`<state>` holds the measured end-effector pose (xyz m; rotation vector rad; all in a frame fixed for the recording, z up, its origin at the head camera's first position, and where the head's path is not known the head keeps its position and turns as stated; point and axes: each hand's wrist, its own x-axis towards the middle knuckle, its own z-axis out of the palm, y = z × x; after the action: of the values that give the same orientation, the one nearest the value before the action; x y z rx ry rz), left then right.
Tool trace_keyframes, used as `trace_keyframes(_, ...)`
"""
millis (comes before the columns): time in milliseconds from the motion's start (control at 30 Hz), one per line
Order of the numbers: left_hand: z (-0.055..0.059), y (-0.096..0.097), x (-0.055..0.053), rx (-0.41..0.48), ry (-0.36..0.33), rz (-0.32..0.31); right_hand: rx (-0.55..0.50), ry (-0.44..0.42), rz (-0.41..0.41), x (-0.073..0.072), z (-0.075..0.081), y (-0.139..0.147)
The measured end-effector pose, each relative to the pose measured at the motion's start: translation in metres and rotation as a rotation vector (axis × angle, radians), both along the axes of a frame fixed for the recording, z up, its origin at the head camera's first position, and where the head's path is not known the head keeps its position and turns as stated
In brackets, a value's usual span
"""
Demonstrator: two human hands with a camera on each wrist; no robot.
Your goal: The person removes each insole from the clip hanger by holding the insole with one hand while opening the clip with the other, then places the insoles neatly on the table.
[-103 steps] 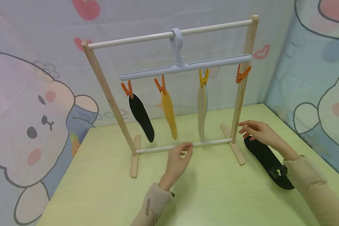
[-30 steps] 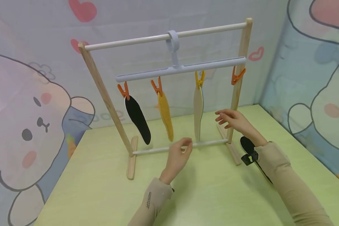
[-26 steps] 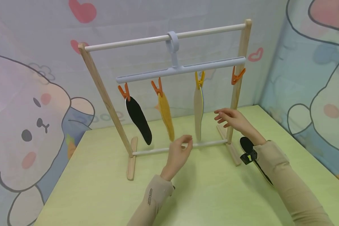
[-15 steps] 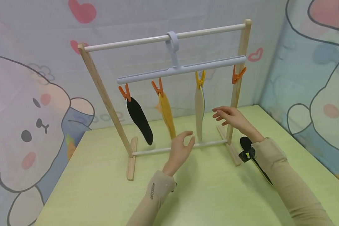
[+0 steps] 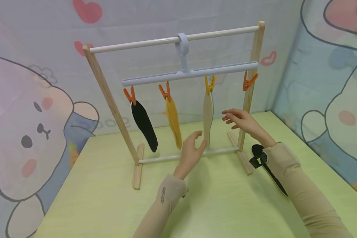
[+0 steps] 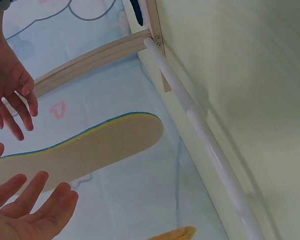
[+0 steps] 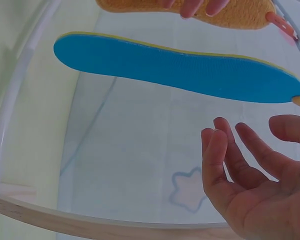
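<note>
Hands (image 5: 191,152) (image 5: 245,124) near insole (image 5: 207,114); blurry sleeve lettering (image 5: 163,195)

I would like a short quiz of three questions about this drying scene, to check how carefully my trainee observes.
1. How many clips hang below the hanger?
2. Complete: the beige insole, seen from the right wrist camera, shows a face coloured ____.
3. The right hand:
A. grips the beige insole
B. presses on the hanger
C. is in the air, apart from the beige insole

Key: 1. Four; 2. blue; 3. C
</note>
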<state>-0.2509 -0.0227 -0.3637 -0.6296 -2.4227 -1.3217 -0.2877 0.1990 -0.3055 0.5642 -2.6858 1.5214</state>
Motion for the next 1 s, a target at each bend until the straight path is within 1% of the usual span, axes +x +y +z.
trace_keyframes(333, 0.01, 0.003, -0.011, -0.006, -0.039, 0.008, -0.003, 0.02, -0.025, -0.007, 0.005, -0.005)
trace_keyframes(567, 0.016, 0.009, -0.015, 0.003, -0.081, 0.011, -0.033, 0.052, -0.011, -0.012, 0.011, -0.011)
trace_keyframes(667, 0.018, 0.012, -0.017, 0.002, -0.077, 0.014, -0.045, 0.063, -0.02, -0.013, 0.014, -0.013)
trace_keyframes(833, 0.02, 0.015, -0.02, -0.001, -0.057, 0.026, -0.036, 0.093, -0.017, -0.017, 0.019, -0.017)
trace_keyframes(1000, 0.019, 0.018, -0.023, -0.007, -0.057, 0.024, -0.045, 0.09, -0.035, -0.02, 0.021, -0.02)
